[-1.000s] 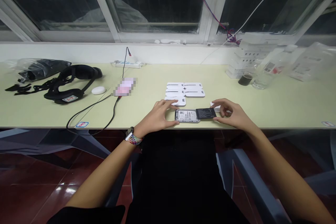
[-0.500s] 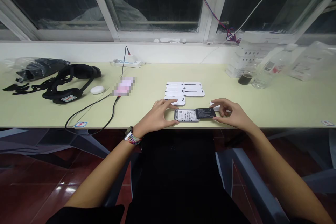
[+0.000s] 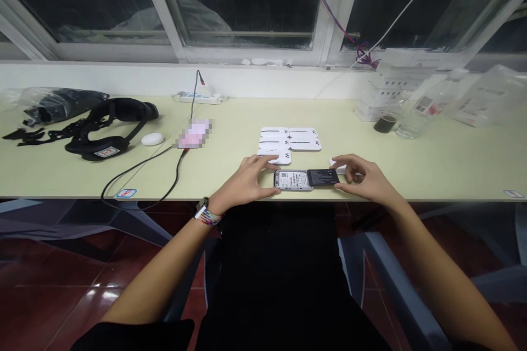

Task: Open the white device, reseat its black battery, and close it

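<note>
Near the table's front edge, my left hand (image 3: 249, 180) grips the left end of a small device body (image 3: 293, 180) between thumb and forefinger. Its inside faces up, showing a white label with print and a code. My right hand (image 3: 362, 176) pinches the right end of a flat black battery (image 3: 323, 177) by its long edges. The battery's left end meets or slightly overlaps the right end of the device body; I cannot tell which. A white cover (image 3: 338, 165) lies partly hidden behind my right fingers. Several white rounded covers (image 3: 304, 139) with black marks lie just beyond my hands.
To the left are a black headset (image 3: 111, 131), a white oval case (image 3: 152, 139), a blurred pink item (image 3: 194, 134) and a looping black cable (image 3: 178, 175). A power strip (image 3: 201, 98) sits by the wall. White boxes (image 3: 370, 101) and bottles (image 3: 407, 129) stand back right.
</note>
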Demonstrator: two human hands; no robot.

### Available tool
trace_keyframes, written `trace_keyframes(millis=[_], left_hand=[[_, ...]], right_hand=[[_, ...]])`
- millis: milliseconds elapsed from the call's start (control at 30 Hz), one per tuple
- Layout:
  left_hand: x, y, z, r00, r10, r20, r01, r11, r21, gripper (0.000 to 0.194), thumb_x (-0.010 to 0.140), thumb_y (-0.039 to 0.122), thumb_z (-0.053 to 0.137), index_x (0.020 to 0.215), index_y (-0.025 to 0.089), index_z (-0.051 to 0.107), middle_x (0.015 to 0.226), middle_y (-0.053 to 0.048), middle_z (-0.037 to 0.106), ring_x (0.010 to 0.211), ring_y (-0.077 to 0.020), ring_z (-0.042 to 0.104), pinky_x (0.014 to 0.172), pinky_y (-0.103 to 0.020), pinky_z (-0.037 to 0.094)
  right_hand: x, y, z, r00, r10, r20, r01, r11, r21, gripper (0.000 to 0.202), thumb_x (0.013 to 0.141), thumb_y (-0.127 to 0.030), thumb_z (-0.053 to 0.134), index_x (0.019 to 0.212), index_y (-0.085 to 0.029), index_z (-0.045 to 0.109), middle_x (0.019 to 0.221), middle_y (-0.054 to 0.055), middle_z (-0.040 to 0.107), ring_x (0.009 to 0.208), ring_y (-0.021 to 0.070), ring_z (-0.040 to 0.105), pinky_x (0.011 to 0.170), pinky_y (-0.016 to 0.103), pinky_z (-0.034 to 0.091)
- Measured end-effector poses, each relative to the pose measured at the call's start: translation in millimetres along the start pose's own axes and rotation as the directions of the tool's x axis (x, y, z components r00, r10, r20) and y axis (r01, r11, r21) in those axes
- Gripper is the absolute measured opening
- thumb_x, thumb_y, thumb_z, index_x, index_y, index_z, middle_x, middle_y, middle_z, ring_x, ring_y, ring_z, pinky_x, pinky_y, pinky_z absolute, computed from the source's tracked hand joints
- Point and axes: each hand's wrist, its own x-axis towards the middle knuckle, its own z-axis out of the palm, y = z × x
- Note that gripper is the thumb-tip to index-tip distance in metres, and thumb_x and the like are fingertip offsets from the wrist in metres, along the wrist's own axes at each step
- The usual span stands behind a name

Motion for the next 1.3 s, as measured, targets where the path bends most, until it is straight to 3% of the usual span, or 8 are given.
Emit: trace_keyframes(millis=[367,500,1300], left_hand=[[0.1,0.8,-0.2,1.0,-0.002,0.001,0.002,1.0,-0.016,0.082,0.093,0.051,0.083,0.164,0.034,0.044,0.147,-0.002,0.073,0.147,-0.038,0.046,0.122,-0.058,0.039],[-0.2,-0.7,0.8,1.0,-0.001,-0.014,0.001,0.999,-0.036,0.09,0.092,0.05,0.083,0.168,0.034,0.037,0.147,-0.004,0.073,0.146,-0.0384,0.05,0.12,-0.058,0.039],[-0.5,0.1,0.7,1.0,0.0,-0.021,-0.001,0.999,-0.043,0.088,0.091,0.052,0.083,0.166,0.035,0.04,0.146,-0.005,0.074,0.145,-0.0387,0.052,0.12,-0.059,0.039]], right_hand=[[0.6,-1.9,-0.6,1.0,-0.011,0.002,0.011,1.0,-0.02,0.053,0.084,-0.053,0.087,0.129,-0.029,0.073,0.114,0.009,0.081,0.063,0.0155,0.051,0.062,0.036,0.053],[0.6,-4.1,-0.2,1.0,-0.018,0.003,0.018,1.0,-0.024,0.055,0.085,-0.057,0.086,0.129,-0.028,0.073,0.114,0.009,0.081,0.063,0.0156,0.051,0.061,0.036,0.053],[0.7,1.4,0.9,0.999,-0.039,0.006,0.039,0.998,-0.056,0.052,0.086,-0.051,0.087,0.13,-0.029,0.072,0.115,0.008,0.082,0.065,0.0167,0.053,0.064,0.037,0.055]])
